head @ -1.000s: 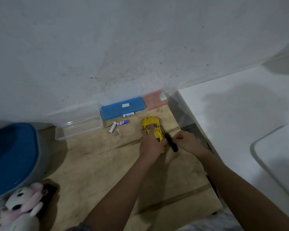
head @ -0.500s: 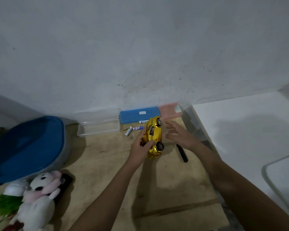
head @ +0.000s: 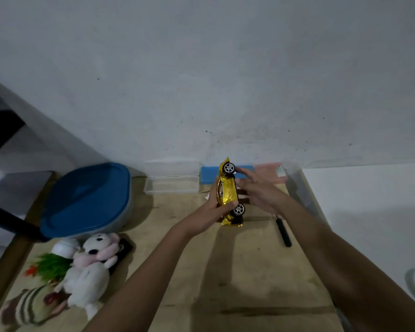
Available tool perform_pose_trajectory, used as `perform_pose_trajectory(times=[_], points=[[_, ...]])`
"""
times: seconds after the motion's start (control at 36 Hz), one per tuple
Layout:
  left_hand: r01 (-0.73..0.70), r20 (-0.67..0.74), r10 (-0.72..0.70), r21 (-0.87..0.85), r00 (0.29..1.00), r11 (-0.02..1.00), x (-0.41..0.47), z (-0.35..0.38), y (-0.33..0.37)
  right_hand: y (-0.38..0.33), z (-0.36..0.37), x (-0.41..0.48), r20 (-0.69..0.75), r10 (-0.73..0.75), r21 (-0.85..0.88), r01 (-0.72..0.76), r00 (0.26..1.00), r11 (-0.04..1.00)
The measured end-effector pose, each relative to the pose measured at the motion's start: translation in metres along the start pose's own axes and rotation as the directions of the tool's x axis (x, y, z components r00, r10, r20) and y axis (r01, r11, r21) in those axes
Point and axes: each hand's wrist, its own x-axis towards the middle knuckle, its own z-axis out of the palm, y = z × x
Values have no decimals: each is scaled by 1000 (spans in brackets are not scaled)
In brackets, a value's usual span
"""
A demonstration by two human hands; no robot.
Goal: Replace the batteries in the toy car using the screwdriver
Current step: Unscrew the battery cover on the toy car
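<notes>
Left hand point(head: 207, 212) fingers grasp the toy car point(head: 227, 191); right hand point(head: 260, 194) fingers, released, touch it.

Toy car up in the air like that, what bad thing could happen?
The toy car is tipped on its side above the table, gripped by the left hand while the right hand only touches it with its fingers; it might slip and fall. The screwdriver lies loose right by the right forearm; a nudge could roll it toward the table's edge.
</notes>
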Motion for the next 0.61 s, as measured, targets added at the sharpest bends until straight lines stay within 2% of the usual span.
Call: perform_pose_trajectory(times=[0.22,0.33,0.44,0.61], points=[[-46,10,45,119,999,992,-3,-1,7,1,4,0,-47,-11,-108,6,999,994],[-17,-53,23,97,998,995,-5,-1,10,-1,9,0,-102,-19,-144,4,995,990],[-40,-37,43,67,998,997,-7,-1,6,2,14,3,-184,-52,-218,11,982,976],[-52,-39,53,37,998,998,-11,-15,2,-4,16,-1,-165,-99,-253,55,981,966]])
